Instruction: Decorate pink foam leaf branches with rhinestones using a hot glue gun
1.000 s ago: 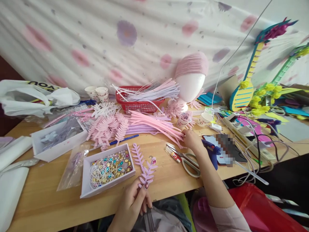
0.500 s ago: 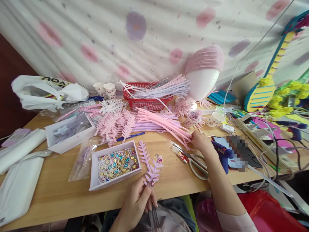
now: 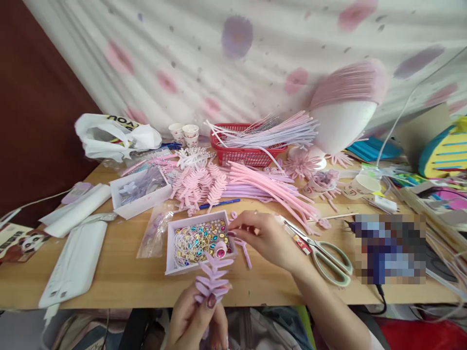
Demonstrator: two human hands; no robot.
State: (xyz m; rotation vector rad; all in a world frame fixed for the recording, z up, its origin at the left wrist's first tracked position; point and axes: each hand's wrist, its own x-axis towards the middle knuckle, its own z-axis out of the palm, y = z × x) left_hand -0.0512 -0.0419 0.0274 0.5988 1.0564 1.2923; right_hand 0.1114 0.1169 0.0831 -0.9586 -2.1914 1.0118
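Left hand [image 3: 193, 318] pinches a lilac leaf sprig [image 3: 212, 278] near its base, long axis running near to far, tip toward the white box [image 3: 175, 271]. Right hand [image 3: 272, 239] is at the box's right edge, above a lilac piece [image 3: 247, 255]; whether its fingers grip anything, I cannot tell. Inside the box: gems [image 3: 223, 236], white string [image 3: 188, 248]. Farther off, 1 red basket [image 3: 242, 158] holds pale stems [image 3: 284, 133].

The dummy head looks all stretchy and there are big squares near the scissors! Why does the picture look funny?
In the head view, the dummy head looks pulled sideways near the edge, probably by a wide lens; blocky squares cover most of the blue glue gun, hiding its details; the scissors and purple sprig look fairly clear.
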